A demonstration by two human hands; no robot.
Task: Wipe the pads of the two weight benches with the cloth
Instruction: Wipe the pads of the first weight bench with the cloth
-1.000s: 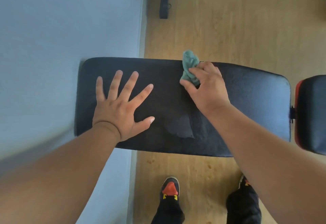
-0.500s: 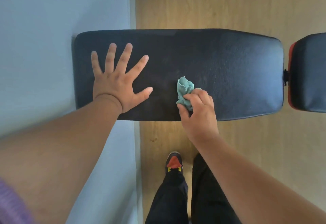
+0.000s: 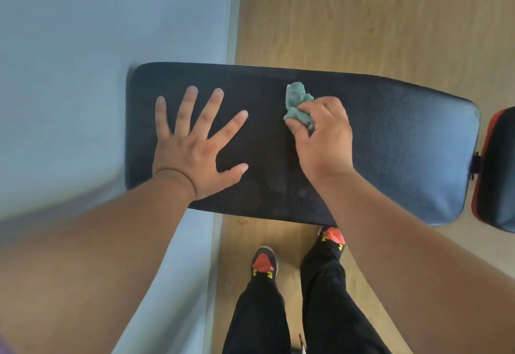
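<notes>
Looks mid-job to me: the right hand grips a bunched teal cloth on the far middle of the long black bench pad, faint damp streaks just near of it. The left hand lies flat, fingers spread, bracing the left end. The red-trimmed pad at right seems untouched, no second bench visible. Wood floor, blue-grey mat on the left.
</notes>
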